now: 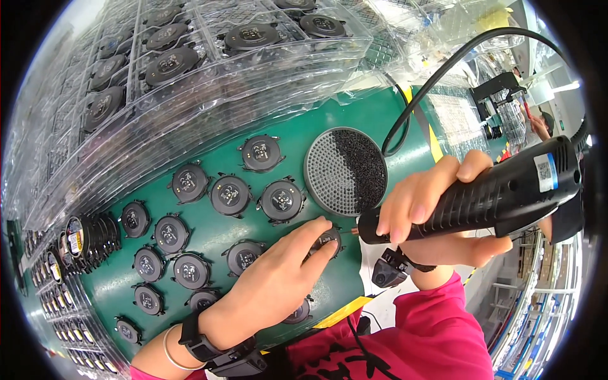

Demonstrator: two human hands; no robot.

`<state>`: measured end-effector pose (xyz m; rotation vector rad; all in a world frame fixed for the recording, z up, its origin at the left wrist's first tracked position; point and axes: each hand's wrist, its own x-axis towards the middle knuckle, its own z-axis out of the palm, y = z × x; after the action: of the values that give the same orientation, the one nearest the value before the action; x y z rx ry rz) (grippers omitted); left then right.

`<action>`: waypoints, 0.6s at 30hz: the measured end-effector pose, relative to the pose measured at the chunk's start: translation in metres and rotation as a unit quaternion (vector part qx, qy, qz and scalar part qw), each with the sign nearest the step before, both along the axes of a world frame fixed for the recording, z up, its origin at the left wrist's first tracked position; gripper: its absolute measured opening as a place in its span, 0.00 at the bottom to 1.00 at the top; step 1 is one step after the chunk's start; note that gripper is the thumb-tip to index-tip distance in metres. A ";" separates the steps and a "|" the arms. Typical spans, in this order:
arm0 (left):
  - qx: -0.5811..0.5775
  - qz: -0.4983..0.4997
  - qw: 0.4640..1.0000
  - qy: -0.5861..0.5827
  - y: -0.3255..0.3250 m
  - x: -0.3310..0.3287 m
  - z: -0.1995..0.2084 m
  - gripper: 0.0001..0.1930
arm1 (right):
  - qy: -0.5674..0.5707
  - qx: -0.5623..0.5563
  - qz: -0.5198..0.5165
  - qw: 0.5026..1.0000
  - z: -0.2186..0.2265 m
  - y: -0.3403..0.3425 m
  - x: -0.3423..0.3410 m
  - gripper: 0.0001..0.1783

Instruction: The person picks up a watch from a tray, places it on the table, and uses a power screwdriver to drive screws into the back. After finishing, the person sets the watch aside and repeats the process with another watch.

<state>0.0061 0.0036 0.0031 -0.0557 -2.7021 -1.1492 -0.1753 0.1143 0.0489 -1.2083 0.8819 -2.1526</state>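
My right hand (423, 202) is wrapped round a black electric screwdriver (472, 199) with a thick cable, held almost level. Its bit points left at a round black watch case (330, 239) near the table's front. My left hand (285, 269) pinches that watch case between thumb and fingers and partly hides it. Whether the bit touches the case I cannot tell. Just beyond the hands lies a round grey dish (326, 180) with many small holes, its right half covered in tiny black pieces that look like screws.
Several more black watch cases (191, 270) lie face down across the green mat (354, 114). Stacked clear plastic trays (190, 107) holding watch cases rise at the far left. A black cable (443, 69) arches over the back right. Another person's hand (539, 126) shows at far right.
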 end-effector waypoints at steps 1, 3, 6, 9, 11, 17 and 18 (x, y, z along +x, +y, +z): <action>-0.001 -0.001 1.000 0.001 0.000 0.000 0.000 0.20 | 0.016 0.010 -0.007 1.000 -0.001 0.000 0.000 0.44; -0.002 -0.002 1.000 0.004 0.000 -0.001 0.000 0.20 | 0.047 0.031 -0.022 0.998 -0.002 -0.001 0.001 0.45; -0.006 -0.003 1.000 0.006 0.000 -0.001 0.000 0.20 | 0.071 0.033 -0.010 0.997 -0.005 -0.003 -0.001 0.46; -0.006 -0.001 1.000 0.007 0.000 -0.001 0.000 0.20 | 0.080 0.039 -0.006 0.996 -0.005 -0.003 0.000 0.46; -0.004 0.001 1.000 0.009 0.000 0.000 -0.001 0.20 | 0.074 0.049 -0.014 0.996 -0.005 -0.004 0.002 0.46; -0.010 0.001 1.000 0.011 0.000 -0.001 -0.002 0.19 | 0.092 0.031 -0.007 0.995 -0.005 -0.003 0.000 0.45; -0.010 0.003 1.000 0.011 0.000 -0.001 -0.001 0.19 | 0.086 0.031 -0.007 0.996 -0.005 -0.003 0.000 0.44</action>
<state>0.0046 0.0036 0.0016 -0.0639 -2.6924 -1.1127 -0.1749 0.1117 0.0441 -1.3758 1.0253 -2.0393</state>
